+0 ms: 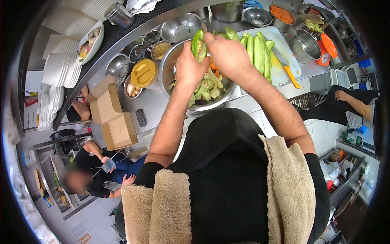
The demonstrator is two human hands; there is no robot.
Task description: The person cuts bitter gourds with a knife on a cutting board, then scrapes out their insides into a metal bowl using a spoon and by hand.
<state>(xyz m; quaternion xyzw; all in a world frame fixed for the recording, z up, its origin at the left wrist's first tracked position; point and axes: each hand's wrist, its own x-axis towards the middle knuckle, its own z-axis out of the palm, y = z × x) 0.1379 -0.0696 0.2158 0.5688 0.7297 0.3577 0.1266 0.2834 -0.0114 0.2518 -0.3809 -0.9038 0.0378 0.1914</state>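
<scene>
My left hand (190, 68) grips a long green pepper (198, 44), split open so that pale seeds and flesh show. It is held tilted above a large metal bowl (165, 77). My right hand (229, 56) is beside it with curled fingers close against the pepper; whether something is in those fingers is hidden. Inside the bowl lie green pepper scraps (209, 87) with seeds and a few orange bits. Right of my right hand, several long green peppers (260, 55) rest on a white cutting board (290, 53), beside a knife with a yellow handle (291, 77).
Metal bowls (180, 27) line the back of the counter. A yellow-lidded tub (144, 73) and an open cardboard box (115, 118) stand left. An orange scale (323, 53) and a metal pot (304, 45) are right. One person (97, 166) holds a phone; another stands right.
</scene>
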